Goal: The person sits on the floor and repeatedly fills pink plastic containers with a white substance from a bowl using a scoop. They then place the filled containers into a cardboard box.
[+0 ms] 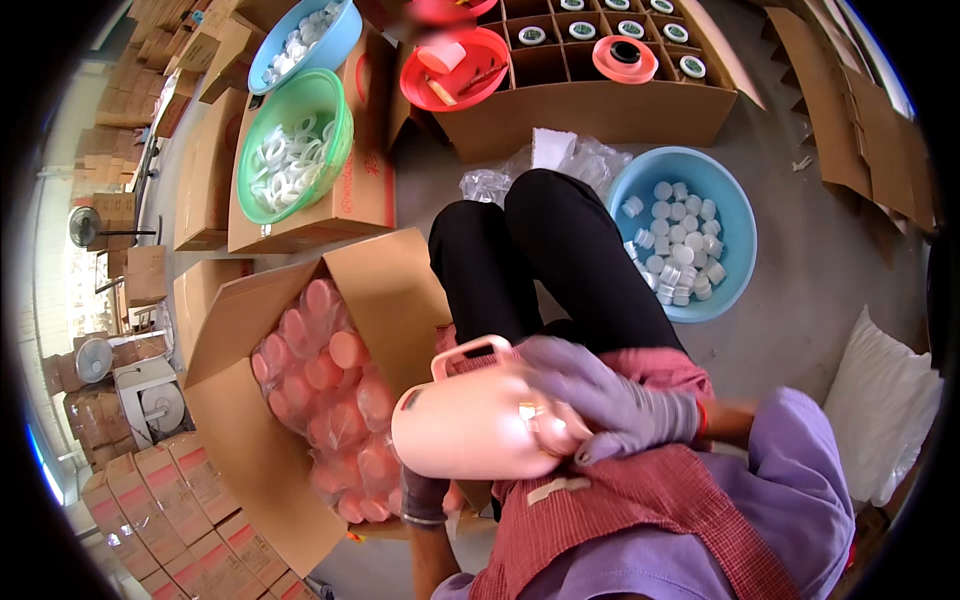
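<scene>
The right hand (590,385), gloved and blurred, curves over the narrow end of a pink jug (465,435); how firmly it grips, I cannot tell. The left hand (423,497) is under the jug near its base, probably bearing weight, but its fingers are hidden, so their closure cannot be told either. The jug lies on its side above the lap, handle (475,350) away from the body, perhaps so that the neck falls within the right hand's reach. Just left, an open carton (240,455) holds bagged pink pieces (335,360), its mouth facing the sitter, seemingly for easy picking. Right of the knees, a blue tub (740,225) keeps small white caps (680,240) together. Farther out, a green bowl (342,115) of white rings (290,165) stands on a box, likely raised for access, and a divided carton (600,115) keeps white-topped items apart.
</scene>
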A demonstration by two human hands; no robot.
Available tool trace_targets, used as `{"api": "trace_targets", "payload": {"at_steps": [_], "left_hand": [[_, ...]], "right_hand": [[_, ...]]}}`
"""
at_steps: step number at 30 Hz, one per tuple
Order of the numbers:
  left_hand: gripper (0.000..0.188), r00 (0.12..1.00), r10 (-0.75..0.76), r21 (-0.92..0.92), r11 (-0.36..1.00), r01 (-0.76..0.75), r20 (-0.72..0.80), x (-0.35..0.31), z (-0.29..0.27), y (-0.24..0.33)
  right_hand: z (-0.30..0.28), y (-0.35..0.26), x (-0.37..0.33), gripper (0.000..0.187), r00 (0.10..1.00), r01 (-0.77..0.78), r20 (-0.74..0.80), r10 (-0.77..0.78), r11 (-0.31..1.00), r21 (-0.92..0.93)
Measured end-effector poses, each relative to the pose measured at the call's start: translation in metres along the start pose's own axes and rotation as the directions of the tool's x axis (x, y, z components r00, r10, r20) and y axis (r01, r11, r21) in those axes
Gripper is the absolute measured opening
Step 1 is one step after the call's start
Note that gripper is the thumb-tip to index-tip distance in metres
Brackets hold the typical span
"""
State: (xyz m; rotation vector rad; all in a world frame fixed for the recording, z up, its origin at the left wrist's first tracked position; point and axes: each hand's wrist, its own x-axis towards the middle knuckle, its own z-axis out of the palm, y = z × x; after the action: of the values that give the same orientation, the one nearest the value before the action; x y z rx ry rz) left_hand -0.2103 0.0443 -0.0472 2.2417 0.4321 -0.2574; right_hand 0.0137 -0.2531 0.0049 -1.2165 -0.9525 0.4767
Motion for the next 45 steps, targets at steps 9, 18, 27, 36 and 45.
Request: {"api": "trace_targets", "payload": {"at_steps": [9, 18, 27, 36, 45], "left_hand": [[0.051, 0.946, 0.318, 0.397, 0.862, -0.316, 0.062, 0.041, 0.014, -0.050], [0.050, 0.991, 0.121, -0.180, 0.977, -0.110, 0.049, 0.099, -0.035, 0.103], [0.052, 0.718, 0.334, 0.282, 0.755, -0.592, 0.611, 0.208, -0.029, 0.222], [0.041, 0.813, 0.286, 0.170, 0.892, -0.420, 0.506, 0.217, -0.027, 0.230], [0.070, 0.961, 0.260, -0.891, 0.408, -0.197, -0.093, 0.288, -0.004, 0.252]], "right_hand": [[-0.020, 0.006, 0.084, 0.079, 0.987, 0.134, 0.087, -0.138, 0.990, 0.051], [-0.026, 0.022, 0.051, 0.079, 0.895, 0.267, -0.261, -0.362, 0.902, -0.339], [-0.234, 0.081, 0.072, 0.024, 0.953, -0.052, -0.220, -0.207, 0.604, -0.795], [-0.476, 0.248, 0.105, 0.047, 0.780, -0.524, -0.486, 0.393, -0.014, -0.852], [-0.198, 0.053, 0.176, 0.058, 0.914, 0.274, 0.137, -0.381, 0.332, -0.902]]}}
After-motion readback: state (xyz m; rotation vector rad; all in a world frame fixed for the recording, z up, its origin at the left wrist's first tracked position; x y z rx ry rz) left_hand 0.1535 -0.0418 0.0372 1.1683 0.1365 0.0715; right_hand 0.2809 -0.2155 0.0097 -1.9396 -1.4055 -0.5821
